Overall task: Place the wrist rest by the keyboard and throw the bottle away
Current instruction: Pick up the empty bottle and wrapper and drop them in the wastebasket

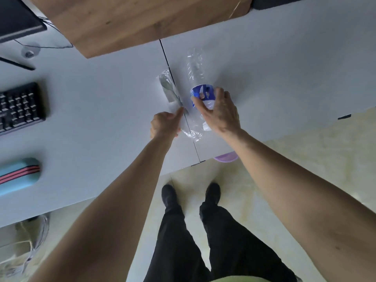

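A clear plastic bottle [195,72] with a blue label lies on the white desk [101,110], its cap toward me. My right hand [220,112] is closed around its labelled lower part. My left hand [165,125] rests beside it, fingers pinching a clear plastic wrapper [171,90] with a spoon inside. The light blue wrist rest [18,176] with pink and black stripes lies at the desk's left edge, in front of the black keyboard [20,106].
A wooden shelf [132,21] hangs over the back of the desk. A monitor corner [18,19] and cables sit at far left. A purple bin rim [226,158] peeks out under the desk edge. My feet stand on pale floor tiles.
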